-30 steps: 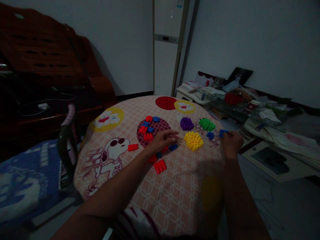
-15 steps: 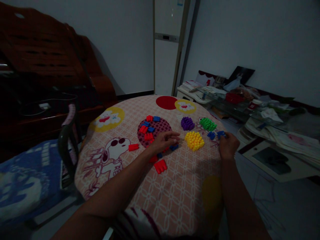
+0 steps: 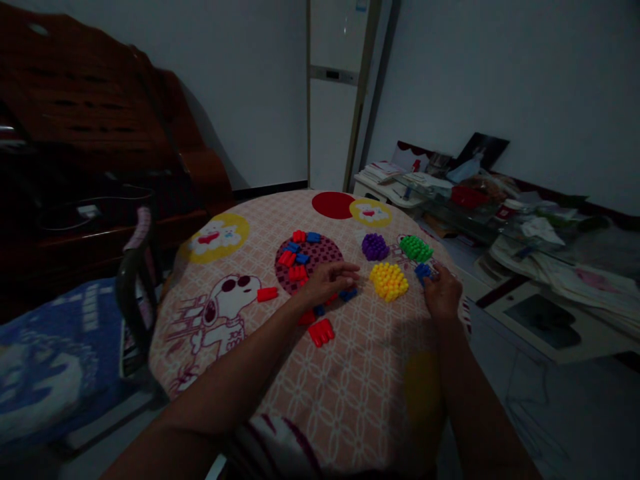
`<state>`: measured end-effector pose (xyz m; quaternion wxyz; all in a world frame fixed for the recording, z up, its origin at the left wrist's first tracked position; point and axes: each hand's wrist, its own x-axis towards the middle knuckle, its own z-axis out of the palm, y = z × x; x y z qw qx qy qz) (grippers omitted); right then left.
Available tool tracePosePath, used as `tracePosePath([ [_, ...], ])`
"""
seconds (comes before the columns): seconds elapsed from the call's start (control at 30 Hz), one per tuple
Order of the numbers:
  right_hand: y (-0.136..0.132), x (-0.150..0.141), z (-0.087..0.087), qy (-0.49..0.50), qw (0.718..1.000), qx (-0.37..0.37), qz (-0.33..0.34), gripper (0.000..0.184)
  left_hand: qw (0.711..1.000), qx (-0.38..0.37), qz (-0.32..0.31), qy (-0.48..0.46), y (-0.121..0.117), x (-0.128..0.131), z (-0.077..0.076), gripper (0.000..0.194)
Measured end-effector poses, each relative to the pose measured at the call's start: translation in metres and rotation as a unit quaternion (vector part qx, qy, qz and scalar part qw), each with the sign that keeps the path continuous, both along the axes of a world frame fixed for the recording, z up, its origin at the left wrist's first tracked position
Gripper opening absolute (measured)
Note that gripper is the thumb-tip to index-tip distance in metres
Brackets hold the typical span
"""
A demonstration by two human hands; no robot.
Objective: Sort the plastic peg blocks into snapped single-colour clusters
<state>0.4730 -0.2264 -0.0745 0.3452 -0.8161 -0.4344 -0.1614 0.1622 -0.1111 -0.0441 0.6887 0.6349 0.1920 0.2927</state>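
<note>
Several red blocks point(image 3: 321, 332) lie mid-frame near the left hand point(image 3: 326, 283), unclenched with fingers loosely extended. Right of centre on the table point(image 3: 340, 393), the right hand point(image 3: 444, 292) reaches blue blocks point(image 3: 423, 271); its grip cannot be told. Yellow blocks point(image 3: 389, 281) sit between.

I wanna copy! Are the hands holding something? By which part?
The right hand is at the blue blocks, but any grip is hidden. The left hand holds nothing visible.
</note>
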Motion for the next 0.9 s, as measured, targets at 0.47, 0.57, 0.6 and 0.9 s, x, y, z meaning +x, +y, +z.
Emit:
tracePosePath([
  [0.47,0.013,0.011,0.007,-0.021,0.989,-0.135,-0.048,0.037,1.000,0.011,0.001,0.005,-0.001,-0.002,0.001,0.054],
  [0.57,0.012,0.021,0.007,-0.001,0.992,-0.124,-0.030,0.035,1.000,0.007,0.002,0.002,0.000,-0.001,0.000,0.056],
  [0.6,0.012,0.026,0.007,0.008,0.992,-0.122,-0.021,0.035,1.000,0.006,0.002,0.001,0.000,-0.001,0.000,0.056],
  [0.9,0.011,0.050,0.011,0.028,0.991,-0.115,0.068,0.030,1.000,0.016,0.009,0.003,0.006,-0.002,-0.006,0.053],
])
